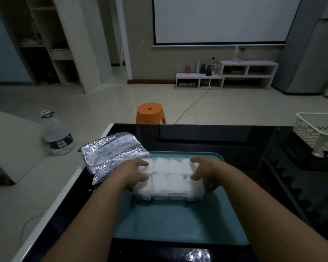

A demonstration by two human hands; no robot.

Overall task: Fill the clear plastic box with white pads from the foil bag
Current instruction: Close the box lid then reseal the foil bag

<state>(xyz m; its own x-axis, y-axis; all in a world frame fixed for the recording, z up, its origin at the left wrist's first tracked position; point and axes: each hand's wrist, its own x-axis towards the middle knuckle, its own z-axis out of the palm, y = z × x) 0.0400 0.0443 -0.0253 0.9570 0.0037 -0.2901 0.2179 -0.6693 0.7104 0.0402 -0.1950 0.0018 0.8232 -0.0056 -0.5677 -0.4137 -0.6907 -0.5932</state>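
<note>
**Listener:** Where is everything at this moment?

**Operator:** I see the clear plastic box (pixel 169 189) sitting on a teal tray (pixel 178 224), which lies on the dark tabletop (pixel 235 140). White pads (pixel 165 167) fill the box in two rows, right up to the top. The left hand (pixel 134 173) grasps the box's left end and the right hand (pixel 204 173) grasps its right end, with fingers curled over the pads. The foil bag (pixel 112 154) lies just left of the box, at the tray's far corner.

**Listener:** What could go wrong from here?

**Operator:** I judge the box full, so closing it is likely the step in hand. I cannot tell whether a lid is on. The pads stand high, so uneven pressure may make one spring out or catch under the rim. Then the blue latches (pixel 148 199) on the near side would not seat. The tray looks smooth, so a hard push may slide the box toward me.
</note>
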